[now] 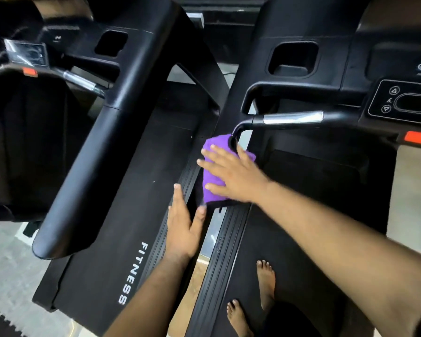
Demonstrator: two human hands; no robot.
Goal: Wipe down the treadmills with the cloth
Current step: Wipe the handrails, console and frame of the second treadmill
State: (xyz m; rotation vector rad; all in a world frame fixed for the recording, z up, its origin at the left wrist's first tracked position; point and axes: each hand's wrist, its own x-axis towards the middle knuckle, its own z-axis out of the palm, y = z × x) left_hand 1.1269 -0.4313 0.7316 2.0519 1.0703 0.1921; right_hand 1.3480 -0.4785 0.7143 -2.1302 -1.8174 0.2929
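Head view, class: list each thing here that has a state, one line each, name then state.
purple cloth: bunched, pressed flat against the right treadmill's handrail.
right hand: open, fingers straight, pressing on the cloth.
left hand: open, flat just below the cloth.
right treadmill: person standing barefoot on its belt.
left treadmill: nobody on it, belt marked FITNESS.

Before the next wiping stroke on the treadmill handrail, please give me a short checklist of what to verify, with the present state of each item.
1. Purple cloth lies under the right hand: ok.
2. Right hand's fingers are flat on the cloth: ok.
3. Cloth reaches the bend of the handrail: ok.
4. Left hand is open, away from the cloth: ok.
5. Bare feet stand on the treadmill belt: ok.
6. Belt is stopped: cannot tell.
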